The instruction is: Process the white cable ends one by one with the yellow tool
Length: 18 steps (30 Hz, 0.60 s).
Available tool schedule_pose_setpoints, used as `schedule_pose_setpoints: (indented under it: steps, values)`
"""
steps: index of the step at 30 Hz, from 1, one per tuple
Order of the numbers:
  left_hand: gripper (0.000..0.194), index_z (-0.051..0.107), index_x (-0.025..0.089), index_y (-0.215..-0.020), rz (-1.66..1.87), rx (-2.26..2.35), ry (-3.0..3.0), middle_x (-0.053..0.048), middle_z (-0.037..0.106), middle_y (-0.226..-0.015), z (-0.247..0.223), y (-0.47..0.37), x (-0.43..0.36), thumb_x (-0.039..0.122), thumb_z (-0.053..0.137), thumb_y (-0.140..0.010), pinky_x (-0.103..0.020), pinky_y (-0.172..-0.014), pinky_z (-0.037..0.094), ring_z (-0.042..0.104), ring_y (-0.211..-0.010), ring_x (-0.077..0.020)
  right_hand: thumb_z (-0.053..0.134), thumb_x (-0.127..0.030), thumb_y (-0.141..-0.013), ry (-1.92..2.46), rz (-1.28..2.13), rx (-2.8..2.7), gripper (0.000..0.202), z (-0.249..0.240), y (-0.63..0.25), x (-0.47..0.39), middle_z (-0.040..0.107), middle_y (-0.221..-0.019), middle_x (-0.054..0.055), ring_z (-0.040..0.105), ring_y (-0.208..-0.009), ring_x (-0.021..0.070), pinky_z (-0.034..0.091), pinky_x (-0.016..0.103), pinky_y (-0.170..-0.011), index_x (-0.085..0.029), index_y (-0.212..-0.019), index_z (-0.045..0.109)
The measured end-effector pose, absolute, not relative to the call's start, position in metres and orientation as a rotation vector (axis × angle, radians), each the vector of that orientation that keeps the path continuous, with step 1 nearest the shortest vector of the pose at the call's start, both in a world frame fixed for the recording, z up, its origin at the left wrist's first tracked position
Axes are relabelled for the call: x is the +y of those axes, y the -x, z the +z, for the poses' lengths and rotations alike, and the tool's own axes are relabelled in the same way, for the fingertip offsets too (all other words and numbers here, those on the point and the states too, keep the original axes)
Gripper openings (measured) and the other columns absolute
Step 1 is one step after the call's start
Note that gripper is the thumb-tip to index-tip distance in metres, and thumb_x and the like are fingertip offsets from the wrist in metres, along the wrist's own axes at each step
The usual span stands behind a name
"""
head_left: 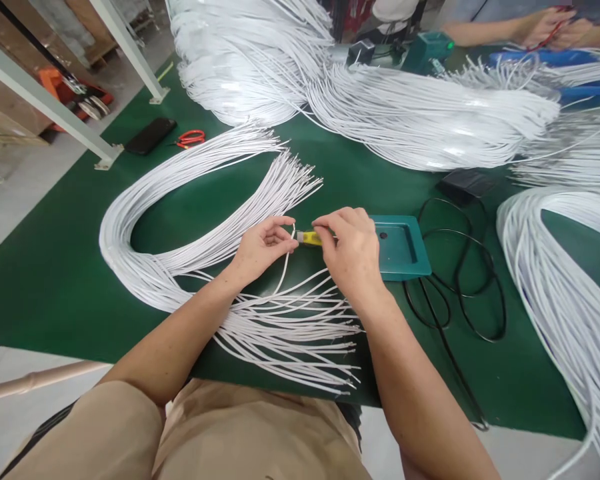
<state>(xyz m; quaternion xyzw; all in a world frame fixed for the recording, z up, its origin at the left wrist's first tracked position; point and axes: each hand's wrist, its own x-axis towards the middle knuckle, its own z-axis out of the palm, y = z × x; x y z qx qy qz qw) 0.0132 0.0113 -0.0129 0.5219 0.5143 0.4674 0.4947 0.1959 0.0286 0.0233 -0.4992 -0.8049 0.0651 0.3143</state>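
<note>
My left hand (265, 248) pinches a single white cable (284, 272) close to its tip, between thumb and fingers. In my right hand (347, 250) is a yellow utility knife (311, 238), its short grey metal end pointing left at the cable tip. Whether the metal touches the cable I cannot tell. Below my hands a fan of white cables (290, 333) spreads to the right, the pinched cable rising from it. These belong to a U-shaped bundle (123, 227) whose other ends lie above my left hand.
Right of my right hand sits a teal tray-like box (420, 250) beside a looped black cord (473, 293). Big white cable heaps (430, 113) lie behind. Red-handled scissors (190, 139) and a black phone-like object (150, 136) lie at left. A co-worker's hands (555, 30) hold red-handled pliers.
</note>
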Motion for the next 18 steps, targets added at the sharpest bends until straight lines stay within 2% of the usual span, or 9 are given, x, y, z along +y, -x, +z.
schedule_pose_setpoints:
  steps: [2, 7, 12, 18]
  values:
    - [0.045, 0.061, 0.017, -0.11, 1.153, 1.217, -1.281, 0.002, 0.065, -0.073, -0.0115, -0.0152, 0.0092, 0.027, 0.076, -0.069, -0.025, -0.071, 0.051, 0.063, -0.068, -0.0107, 0.047, -0.02, -0.091, 1.281, 0.285, -2.074, 0.023, 0.0229, -0.1906, 0.0275, 0.065, -0.086, 0.008, 0.054, -0.086, 0.0222, 0.044, 0.035, -0.076, -0.018, -0.086, 0.069]
    - [0.043, 0.062, 0.016, -0.105, 1.184, 1.185, -1.271, 0.002, 0.066, -0.073, -0.0105, -0.0185, 0.0058, 0.025, 0.078, -0.067, -0.024, -0.071, 0.051, 0.063, -0.069, -0.0102, 0.05, -0.012, -0.087, 1.24, 0.479, -1.989, 0.021, 0.0186, -0.1851, 0.0274, 0.064, -0.085, 0.005, 0.057, -0.083, 0.0181, 0.045, 0.029, -0.072, -0.019, -0.086, 0.07]
    - [0.038, 0.062, 0.015, -0.099, 1.197, 1.201, -1.24, 0.002, 0.066, -0.073, -0.0098, -0.0189, 0.0053, 0.024, 0.079, -0.066, -0.025, -0.072, 0.052, 0.064, -0.069, -0.0105, 0.046, -0.012, -0.089, 1.244, 0.431, -2.007, 0.025, 0.0197, -0.1855, 0.0269, 0.065, -0.087, 0.007, 0.058, -0.086, 0.0194, 0.045, 0.031, -0.075, -0.018, -0.088, 0.07]
    - [0.041, 0.061, 0.017, -0.108, 1.183, 1.133, -1.249, 0.002, 0.066, -0.074, -0.0075, -0.0174, 0.0052, 0.026, 0.075, -0.071, -0.028, -0.075, 0.052, 0.067, -0.069, -0.0121, 0.047, -0.016, -0.09, 1.302, 0.362, -1.993, 0.023, 0.0213, -0.1941, 0.0322, 0.068, -0.09, 0.007, 0.059, -0.09, 0.0215, 0.044, 0.034, -0.082, -0.018, -0.091, 0.071]
